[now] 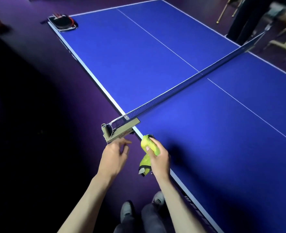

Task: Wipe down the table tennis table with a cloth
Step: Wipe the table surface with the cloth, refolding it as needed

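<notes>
We stand at the near long edge of the blue table tennis table (155,52), on purple carpet (43,81). Our right hand (159,158) grips a bunched yellow-green cloth (149,145) over that edge, beside the grey net clamp (118,132). Our left hand (113,155) hangs loose-fingered, empty. A black paddle case (64,22) sits at the far corner.

My two bare forearms reach up from the bottom of the frame toward its lower middle. My left hand (114,154) sits left of centre, back toward the camera, fingers loosely spread and slightly curled, holding nothing. My right hand (159,158) is just to its right, fingers and thumb wrapped round a bunched yellow-green cloth (149,145), which sticks out above my fist and hangs below it. The two hands are near each other but apart.
</notes>
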### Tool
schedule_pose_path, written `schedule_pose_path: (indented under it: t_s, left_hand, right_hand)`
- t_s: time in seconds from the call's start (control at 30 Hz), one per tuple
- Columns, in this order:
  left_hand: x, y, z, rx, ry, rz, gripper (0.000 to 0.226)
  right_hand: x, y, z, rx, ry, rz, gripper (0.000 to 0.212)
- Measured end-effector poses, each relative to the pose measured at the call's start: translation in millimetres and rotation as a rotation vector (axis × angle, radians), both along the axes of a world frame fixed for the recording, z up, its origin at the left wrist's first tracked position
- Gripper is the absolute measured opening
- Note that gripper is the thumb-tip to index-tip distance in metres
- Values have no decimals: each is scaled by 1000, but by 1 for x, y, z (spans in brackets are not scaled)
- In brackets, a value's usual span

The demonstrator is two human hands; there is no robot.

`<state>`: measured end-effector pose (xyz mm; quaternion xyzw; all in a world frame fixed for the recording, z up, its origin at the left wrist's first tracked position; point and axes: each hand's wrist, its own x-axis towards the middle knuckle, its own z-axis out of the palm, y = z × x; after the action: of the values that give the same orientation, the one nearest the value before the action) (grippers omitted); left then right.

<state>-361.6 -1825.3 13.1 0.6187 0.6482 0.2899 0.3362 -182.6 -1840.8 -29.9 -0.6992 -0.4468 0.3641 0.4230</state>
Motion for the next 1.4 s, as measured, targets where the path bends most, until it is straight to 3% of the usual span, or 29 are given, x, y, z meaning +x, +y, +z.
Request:
schedule_pose_path:
  t_s: [0.17,0.33,0.43,0.5,0.6,0.7,0.8,0.87,1.07,1.17,1.27,1.4]
  left_hand:
    - [46,-24,37,-27,-177,-67,27]
    - [89,-41,55,-183,-306,-172,18]
    - [110,-48,63,-299,-428,-183,16]
    - [124,-53,66,-334,-480,-150,27]
    - [145,-60,71,-289,-482,-150,24]
    - [170,-65,75,-225,-467,-236,22]
    - [203,-77,85,-175,-443,-301,4]
    - [225,-83,92,-166,-445,-342,2]
    - [271,-94,108,-191,-548,-475,34]
    - [286,-97,110,-205,-534,-504,36]
    - [291,-97,106,-194,-527,-487,29]
    - [290,-91,101,-230,-549,-401,24]
  right_hand:
    - [28,-31,50,52,58,-157,35]
    - [46,-66,71,125,95,-280,34]
    - [52,-82,84,138,89,-259,31]
    - [60,-91,92,73,100,-149,35]
    - [89,-105,98,-13,113,37,41]
    - [132,-117,96,39,214,129,50]
    - [175,-129,94,91,327,32,55]
    - [207,-137,94,76,279,-55,50]
    - [294,-156,106,51,213,99,64]
    - [316,-150,116,-29,232,234,44]
    - [329,-149,111,-16,216,179,17]
    - [327,-150,110,28,262,106,31]
